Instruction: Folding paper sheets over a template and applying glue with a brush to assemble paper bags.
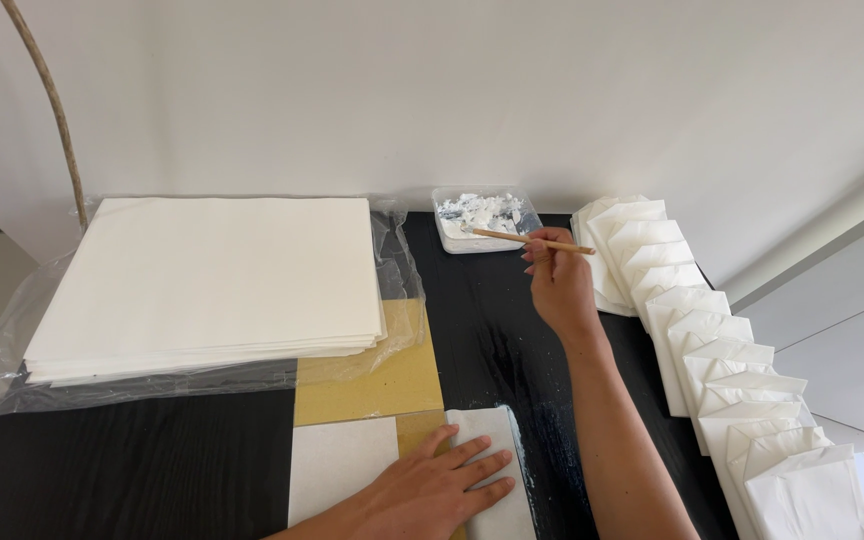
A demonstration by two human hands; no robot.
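The thin brush is lying crosswise in the right hand, pinched in its grip, tip reaching left into the paste tray; the left hand is pressing flat, unclenched, on folded paper on the worktop.

Scene was bright and evenly lit, soft daylight, approx. from the right where a pale strip showed at the lower right edge. White wall was near overexposed, little texture left. Stack of white paper and row of folded napkins were washed out; folds read only by faint grey shading. Plastic wrap showed mild glare. Black table carried a dull sheen w/ pale streaks. Shadows were weak, short, under the right hand and left hand. Focus was sharp overall; no motion blur. Wide-angle bending was visible at the edges, esp. the corners.
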